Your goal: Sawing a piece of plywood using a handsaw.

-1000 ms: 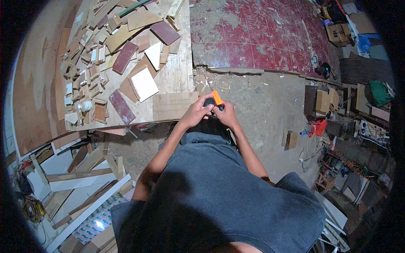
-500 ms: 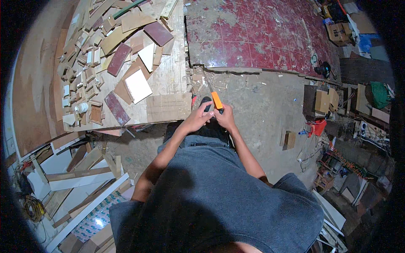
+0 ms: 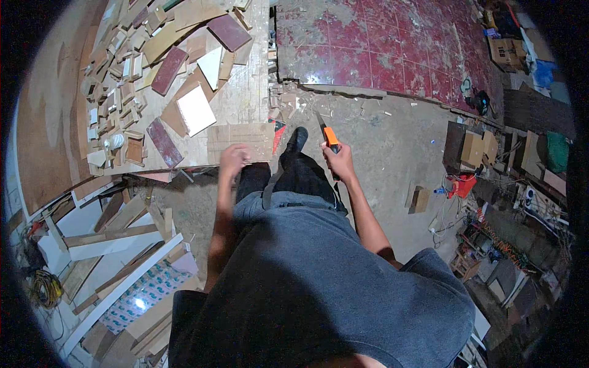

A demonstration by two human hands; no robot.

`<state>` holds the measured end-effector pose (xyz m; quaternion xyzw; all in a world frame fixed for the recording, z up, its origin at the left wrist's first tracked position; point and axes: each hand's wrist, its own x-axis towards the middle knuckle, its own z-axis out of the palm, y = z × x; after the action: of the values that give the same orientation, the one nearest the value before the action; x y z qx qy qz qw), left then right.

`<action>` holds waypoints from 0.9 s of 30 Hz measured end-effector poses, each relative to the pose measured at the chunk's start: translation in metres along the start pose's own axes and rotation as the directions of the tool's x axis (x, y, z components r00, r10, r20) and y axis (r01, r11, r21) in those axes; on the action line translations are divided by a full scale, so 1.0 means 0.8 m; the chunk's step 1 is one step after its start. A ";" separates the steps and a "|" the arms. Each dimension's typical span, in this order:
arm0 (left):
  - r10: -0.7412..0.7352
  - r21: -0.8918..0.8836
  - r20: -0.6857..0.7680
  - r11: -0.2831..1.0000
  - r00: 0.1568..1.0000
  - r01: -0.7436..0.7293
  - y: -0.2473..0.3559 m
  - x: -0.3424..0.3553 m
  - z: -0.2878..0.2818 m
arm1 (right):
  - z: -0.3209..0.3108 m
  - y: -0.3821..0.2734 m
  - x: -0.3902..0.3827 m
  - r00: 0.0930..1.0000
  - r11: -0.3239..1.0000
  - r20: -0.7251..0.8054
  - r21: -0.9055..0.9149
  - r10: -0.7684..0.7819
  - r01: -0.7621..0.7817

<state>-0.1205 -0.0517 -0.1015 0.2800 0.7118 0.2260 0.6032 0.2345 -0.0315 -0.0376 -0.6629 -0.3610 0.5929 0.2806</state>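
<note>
My right hand is closed round the handle of an orange-and-black bladed tool. Its narrow blade points forward and slightly left over the concrete floor; I cannot make out whether it is a saw or a knife. At the near edge of the wooden worktable, my left hand is smeared by motion, so its fingers are unclear. It lies by the near left corner of a flat light-brown board on the table; whether they touch is not plain.
Many wood offcuts, a white panel and a maroon board cover the worktable. Scrap boards are heaped at lower left. Ahead is a raised red-tiled floor. Cardboard boxes and cables lie at right.
My hands, together at the tool before, have parted. The left went left to the table edge; the right moved slightly right, still gripping the tool. More of my legs and one shoe shows.
</note>
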 end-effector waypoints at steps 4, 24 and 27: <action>-0.010 -0.220 -0.136 0.975 0.991 -0.020 0.047 0.002 -0.040 | -0.011 0.008 0.011 1.000 0.998 -0.023 -0.064 0.019 -0.020; 0.303 -0.316 -0.303 0.862 0.904 -0.395 0.110 -0.132 -0.057 | 0.011 0.004 0.018 0.989 0.988 -0.039 0.070 0.141 -0.138; 0.131 -0.195 -0.050 0.971 0.990 -0.138 0.030 -0.110 -0.002 | 0.017 0.003 0.011 0.987 0.976 -0.004 0.148 0.161 -0.159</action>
<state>-0.1088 -0.0927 -0.0211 0.2619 0.6762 0.3411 0.5982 0.2221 -0.0266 -0.0463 -0.6720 -0.2593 0.6333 0.2831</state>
